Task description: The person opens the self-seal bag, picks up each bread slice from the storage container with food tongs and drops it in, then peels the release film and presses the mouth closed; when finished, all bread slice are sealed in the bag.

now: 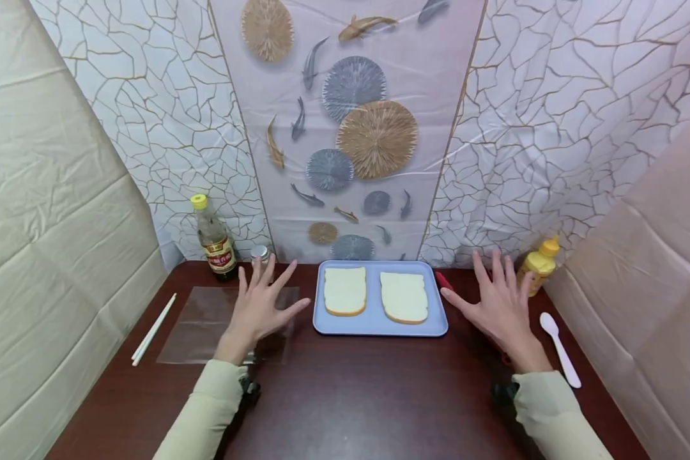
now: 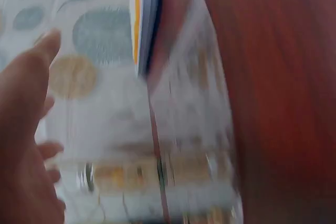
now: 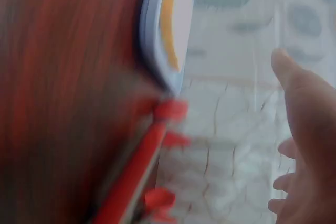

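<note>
My left hand [image 1: 259, 310] hovers with fingers spread above a clear plastic sheet [image 1: 198, 326], holding nothing. My right hand [image 1: 499, 313], fingers also spread and holding nothing, is above the table right of a blue tray [image 1: 374, 329]. Two bread slices lie apart on the tray, a left slice [image 1: 345, 291] and a right slice [image 1: 404, 296]. Beneath the right hand, a long red object [image 3: 134, 174] lies beside the tray; it is blurred in the right wrist view and mostly covered by the hand in the head view, so its kind is unclear.
At back left stand a dark sauce bottle [image 1: 218, 252] with a yellow cap and a small jar [image 1: 260, 253]. White chopsticks [image 1: 154, 330] lie at the left edge. On the right are a yellow squeeze bottle [image 1: 539, 263] and a white spoon [image 1: 561, 350]. Patterned cloth walls enclose the table.
</note>
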The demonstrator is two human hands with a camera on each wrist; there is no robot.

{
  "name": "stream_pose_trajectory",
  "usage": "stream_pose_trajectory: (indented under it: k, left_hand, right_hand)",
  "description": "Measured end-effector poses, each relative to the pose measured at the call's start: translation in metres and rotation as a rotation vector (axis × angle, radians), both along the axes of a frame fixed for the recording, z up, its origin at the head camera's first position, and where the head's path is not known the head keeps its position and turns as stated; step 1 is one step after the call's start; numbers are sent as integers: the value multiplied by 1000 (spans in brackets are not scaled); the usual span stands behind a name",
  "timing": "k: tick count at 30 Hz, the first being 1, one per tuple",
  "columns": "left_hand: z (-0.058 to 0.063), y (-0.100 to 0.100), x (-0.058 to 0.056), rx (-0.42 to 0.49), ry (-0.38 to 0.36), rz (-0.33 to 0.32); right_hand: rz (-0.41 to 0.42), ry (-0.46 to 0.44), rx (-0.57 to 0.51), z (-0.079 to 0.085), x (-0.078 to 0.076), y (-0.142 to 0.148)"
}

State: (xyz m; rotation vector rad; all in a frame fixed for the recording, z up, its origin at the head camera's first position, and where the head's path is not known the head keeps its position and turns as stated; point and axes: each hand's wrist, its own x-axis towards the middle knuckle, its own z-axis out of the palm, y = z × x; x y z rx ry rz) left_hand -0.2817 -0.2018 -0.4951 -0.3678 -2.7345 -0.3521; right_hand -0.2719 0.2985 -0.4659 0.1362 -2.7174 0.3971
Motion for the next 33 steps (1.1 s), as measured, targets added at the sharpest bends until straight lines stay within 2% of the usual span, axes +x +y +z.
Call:
stream_pose_trajectory:
  k: [3,6,10,14,18,21,24,27,33]
  left_hand:
    - [-1,-25,9,40,-14,-114]
    - [-5,-45,15,56,-38,-186]
    - [-14,-60,16,57,-128,-223]
    - [-21,-64,13,76,-248,-222]
    - [-23,-65,12,97,-327,-238]
    - [-23,-64,11,98,-356,-266]
    - [-24,-63,11,91,-364,-285]
    - [-24,-64,11,86,-366,-283]
    - [-24,-67,11,79,-367,-220]
  right_hand:
    - [152,114,-72,-2,7,-26]
    - [343,170,-127,-10,14,-64]
    - [539,53,-157,-21,22,-126]
    - [691,-123,-138,-29,22,-189]
    - [829,-316,-132,-32,19,-242]
    - [866,-462,-137,-33,19,-270]
    - [843,-552,-124,-36,21,-290]
    - [810,-586,-78,-41,24,-303]
    - [793,-596,9,-49,30,-310]
